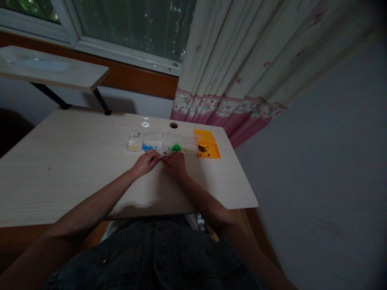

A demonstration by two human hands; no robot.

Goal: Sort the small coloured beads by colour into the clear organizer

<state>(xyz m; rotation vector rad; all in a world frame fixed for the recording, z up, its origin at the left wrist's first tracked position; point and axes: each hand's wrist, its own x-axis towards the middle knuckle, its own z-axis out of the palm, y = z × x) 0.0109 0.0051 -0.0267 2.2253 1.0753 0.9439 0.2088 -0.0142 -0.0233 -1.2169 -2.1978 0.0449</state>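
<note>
My left hand (147, 161) and my right hand (175, 164) meet over the table, fingertips pinched close together. Whatever lies between them is too small and dark to make out. Just beyond stand clear plastic boxes with small pieces: yellow pieces (133, 146) at the left, blue pieces (148, 147) behind my left hand, green pieces (175, 147) behind my right hand, and pale yellowish pieces (185, 149) beside the green. An orange box (214, 150) with its lid open holds dark brown pieces (202, 149), right of my right hand. A small dark piece (165, 153) lies between the hands and the boxes.
The pale wooden table (81, 161) reaches far to the left, and its rounded corner is at the right. A raised shelf (81, 76) on black legs stands at the back left. Behind the table are a round cable hole (173, 125), a curtain (217, 80) and a window.
</note>
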